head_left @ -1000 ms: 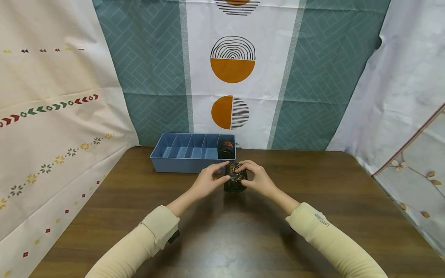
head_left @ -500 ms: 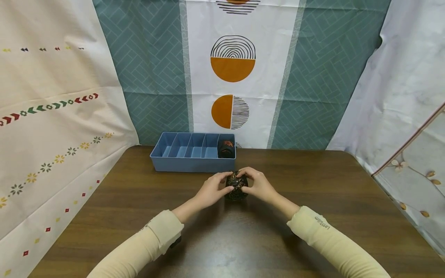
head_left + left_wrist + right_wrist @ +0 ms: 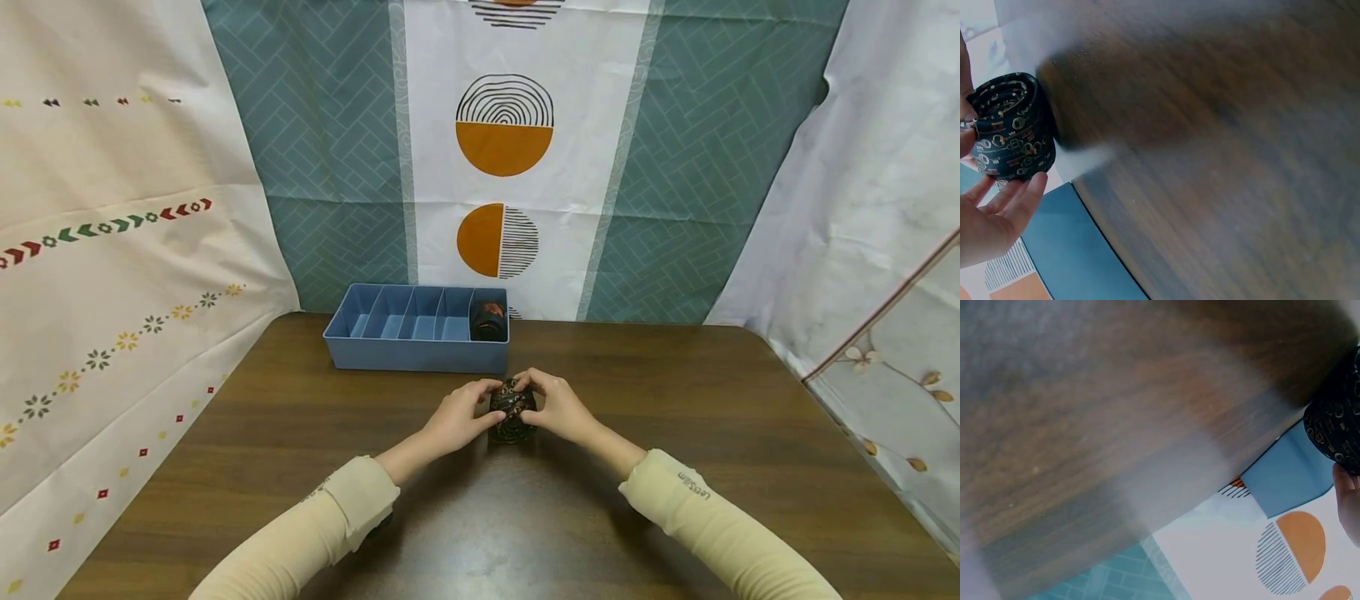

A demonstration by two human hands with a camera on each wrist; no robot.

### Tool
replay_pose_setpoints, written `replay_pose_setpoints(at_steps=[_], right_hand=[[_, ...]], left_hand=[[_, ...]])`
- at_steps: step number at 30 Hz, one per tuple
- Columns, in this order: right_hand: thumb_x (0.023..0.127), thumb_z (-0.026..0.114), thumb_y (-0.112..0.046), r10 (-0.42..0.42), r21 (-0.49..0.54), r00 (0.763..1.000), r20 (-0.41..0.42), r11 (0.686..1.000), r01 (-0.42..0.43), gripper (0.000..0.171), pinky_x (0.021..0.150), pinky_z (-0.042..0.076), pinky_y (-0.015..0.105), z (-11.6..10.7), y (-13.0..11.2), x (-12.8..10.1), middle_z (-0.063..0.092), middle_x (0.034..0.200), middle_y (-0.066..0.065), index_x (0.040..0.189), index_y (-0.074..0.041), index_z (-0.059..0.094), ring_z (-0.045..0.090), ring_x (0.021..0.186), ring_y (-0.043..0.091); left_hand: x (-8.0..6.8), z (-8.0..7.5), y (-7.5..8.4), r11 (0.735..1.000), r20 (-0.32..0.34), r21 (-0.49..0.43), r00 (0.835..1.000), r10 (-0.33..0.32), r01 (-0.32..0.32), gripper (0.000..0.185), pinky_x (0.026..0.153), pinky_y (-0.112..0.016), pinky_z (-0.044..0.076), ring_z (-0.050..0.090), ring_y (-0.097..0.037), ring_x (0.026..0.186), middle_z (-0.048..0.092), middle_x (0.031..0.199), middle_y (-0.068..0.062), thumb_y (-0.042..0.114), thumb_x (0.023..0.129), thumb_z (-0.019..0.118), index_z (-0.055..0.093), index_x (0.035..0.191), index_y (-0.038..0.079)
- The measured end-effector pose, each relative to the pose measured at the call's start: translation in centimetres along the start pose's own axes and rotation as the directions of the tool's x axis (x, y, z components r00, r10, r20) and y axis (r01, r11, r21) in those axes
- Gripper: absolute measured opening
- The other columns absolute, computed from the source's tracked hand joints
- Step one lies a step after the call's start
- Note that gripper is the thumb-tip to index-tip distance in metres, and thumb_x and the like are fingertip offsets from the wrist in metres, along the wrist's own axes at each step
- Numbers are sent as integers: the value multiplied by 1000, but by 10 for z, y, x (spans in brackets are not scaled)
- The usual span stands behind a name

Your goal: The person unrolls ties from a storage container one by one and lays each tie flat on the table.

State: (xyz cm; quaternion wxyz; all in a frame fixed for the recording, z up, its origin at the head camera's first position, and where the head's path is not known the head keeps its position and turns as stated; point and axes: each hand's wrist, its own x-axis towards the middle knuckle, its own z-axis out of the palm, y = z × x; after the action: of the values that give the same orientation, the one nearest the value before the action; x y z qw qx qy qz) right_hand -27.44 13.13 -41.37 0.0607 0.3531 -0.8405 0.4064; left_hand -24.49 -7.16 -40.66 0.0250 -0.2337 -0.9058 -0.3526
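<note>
Dark fabric roll (image 3: 513,428), gold print, spiral end facing the person, pinched from both sides

Left hand (image 3: 459,418) has thumb and fingers curved in a partly open pinch on the roll's left side; the roll is around mid-table, near the right end of a blue divided box (image 3: 417,355), axis running roughly from the person toward the box, pretty stubby so neither dimension clearly wins (can't tell if it's touching the wood); right hand (image 3: 557,410) has a similar half-open pinch opposite. Table (image 3: 660,375) is brown woodgrain with a shiny patch up close. Around it: cream cloth (image 3: 150,279) with flower motifs at left, teal-and-white curtain (image 3: 517,188) behind, pale marbled cloth (image 3: 885,275) at right.
</note>
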Motion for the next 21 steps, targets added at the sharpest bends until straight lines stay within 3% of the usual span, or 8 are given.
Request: replay_pose_setpoints(at_steps=[10,21], right_hand=[[75,66,10,3,-20,999,34,1000,-2,36,97,46,50,-2,-1,-1,62,111,16,107,-1,56,59,114,35],[76,66,8,16,-25,997,74,1000,-14,33,99,45,49,-4,-2,0,63,111,17,107,-1,57,58,114,35]], left_hand=[[-1,-1,-2,1000,3,17,1000,-2,2,47,89,-48,50,59,-33,109,59,125,-15,26,90,65,53,131,7],[-2,-4,-8,999,21,41,999,32,-33,52,97,-49,46,53,-31,121,55,131,-12,27,89,66,50,133,7]])
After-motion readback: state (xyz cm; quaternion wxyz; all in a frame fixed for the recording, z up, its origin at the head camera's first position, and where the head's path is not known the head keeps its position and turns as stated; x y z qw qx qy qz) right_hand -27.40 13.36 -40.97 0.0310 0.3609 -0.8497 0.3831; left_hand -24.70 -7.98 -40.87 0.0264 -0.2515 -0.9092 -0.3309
